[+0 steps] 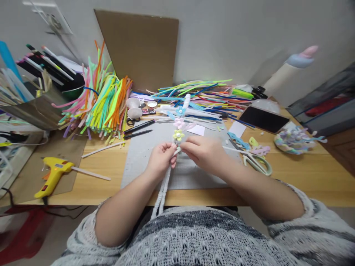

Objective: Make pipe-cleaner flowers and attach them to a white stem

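Over the grey mat, my left hand [163, 157] pinches the stem of a flower piece, its fingers closed round it. Above the fingers, a yellow-green flower [178, 135], a pink flower [179, 123] and a blue flower [180, 111] line up below a white tip [187, 99]. Two white twisted strands [163, 192] hang from my left hand towards the lap. My right hand [201, 151] is closed beside the stem just below the yellow-green flower, fingertips near a small pale green strip [177, 150]; its exact grip is too small to make out.
Scissors [256, 162], a phone [264, 119] and a woven piece [295, 139] lie to the right. Leftward are a yellow glue gun [54, 176] and bundled pipe cleaners [107, 105]. Black pens [138, 127] rest on the grey mat [138, 162]. A cardboard sheet [141, 48] leans on the wall.
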A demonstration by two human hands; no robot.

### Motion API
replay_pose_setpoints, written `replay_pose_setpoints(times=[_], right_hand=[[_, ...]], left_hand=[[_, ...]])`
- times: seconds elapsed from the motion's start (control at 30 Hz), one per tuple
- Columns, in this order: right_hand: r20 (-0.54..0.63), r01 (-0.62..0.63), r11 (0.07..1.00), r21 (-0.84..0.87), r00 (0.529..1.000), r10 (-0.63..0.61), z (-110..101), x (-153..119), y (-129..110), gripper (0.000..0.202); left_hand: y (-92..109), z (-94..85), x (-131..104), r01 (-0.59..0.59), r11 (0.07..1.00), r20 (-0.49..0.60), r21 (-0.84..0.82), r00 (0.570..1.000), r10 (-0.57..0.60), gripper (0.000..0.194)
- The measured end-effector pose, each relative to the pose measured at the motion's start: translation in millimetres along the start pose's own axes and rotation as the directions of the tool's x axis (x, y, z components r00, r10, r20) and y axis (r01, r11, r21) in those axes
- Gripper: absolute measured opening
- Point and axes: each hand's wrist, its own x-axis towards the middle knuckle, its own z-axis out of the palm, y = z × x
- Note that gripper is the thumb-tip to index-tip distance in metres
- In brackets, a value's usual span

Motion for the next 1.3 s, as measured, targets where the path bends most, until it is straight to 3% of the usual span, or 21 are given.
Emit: replay_pose_setpoints(times=[0.13, 0.33, 0.53, 0.7, 0.97, 1.3], right_hand=[[-0.059, 0.030, 0.999, 0.042, 0.998, -0.028, 7.0, -1.7, -2.2, 0.026], [-0.216, 0.014, 1.000, -0.004, 0.976, -0.015, -5.3, 2.5, 11.0, 0.018], [-0.178, -0.060, 0.997, 0.039, 0.982, 0.066, -6.4, 4.0, 7.9, 0.018], [-0.217, -0.135, 0.991, -0.022, 0.968, 0.127, -6.2, 2.9, 3.3, 0.019], [-0.159, -0.082, 0.993, -0.086, 0.985, 0.067, 8.2, 0.1, -6.1, 0.024], [-0.212, -0.117, 0.986, -0.118, 0.973, 0.090, 19.1, 3.7, -11.4, 0.023]], left_hand=[[-2.1, -0.3, -0.6, 0.001, 1.000, -0.033, 0.008, 0.999, -0.001, 0.031], [-1.3, -2.9, 0.1, 0.080, 0.996, -0.085, -0.036, 0.993, -0.083, 0.027], [-3.9, -5.0, 2.3, 0.082, 0.993, -0.061, -0.088, 0.994, -0.087, 0.027], [-6.5, -5.7, 4.0, 0.057, 0.993, -0.046, -0.108, 0.997, -0.062, 0.024], [-4.9, -0.5, 1.7, 0.055, 0.996, -0.074, -0.073, 0.995, -0.060, 0.028], [-5.2, 0.3, -0.2, 0.043, 0.997, -0.061, -0.065, 0.997, -0.047, 0.023]])
